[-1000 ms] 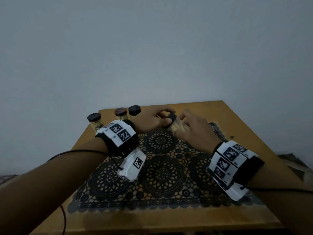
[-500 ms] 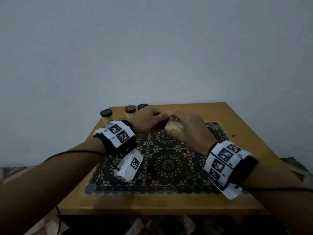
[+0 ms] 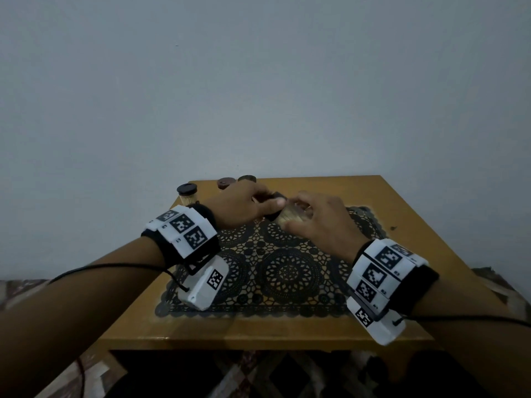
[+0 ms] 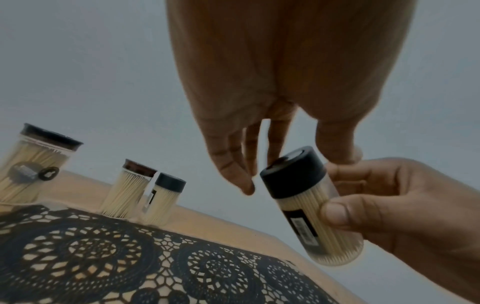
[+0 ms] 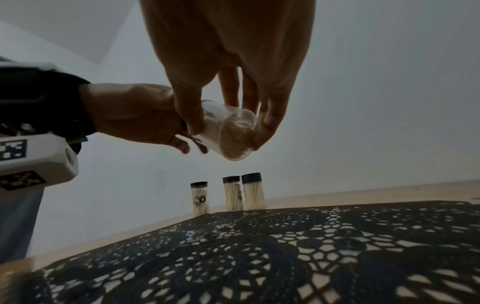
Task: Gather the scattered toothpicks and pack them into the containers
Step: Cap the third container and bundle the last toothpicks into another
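Holding the filled toothpick container (image 4: 311, 205) tilted above the lace mat (image 3: 287, 271), you have both hands on it. Your right hand (image 3: 319, 222) wraps thumb and fingers round the clear body, probably so the packed toothpicks stay put while the top is worked. Your left hand (image 3: 241, 208) sits at the black cap (image 4: 293, 170), thumb and fingertips touching its end; looks like seating or twisting it shut, though from the wrist view I can't tell if those fingers really clamp it or just press. A stray toothpick or two may lie on the mat near centre, too faint to confirm. Further back, along the far edge of the bench (image 3: 402, 225), three capped containers (image 5: 230, 195) stand upright in a row, full, parked clear of the work area. Judging by that, this is the fourth and probably last one being closed.
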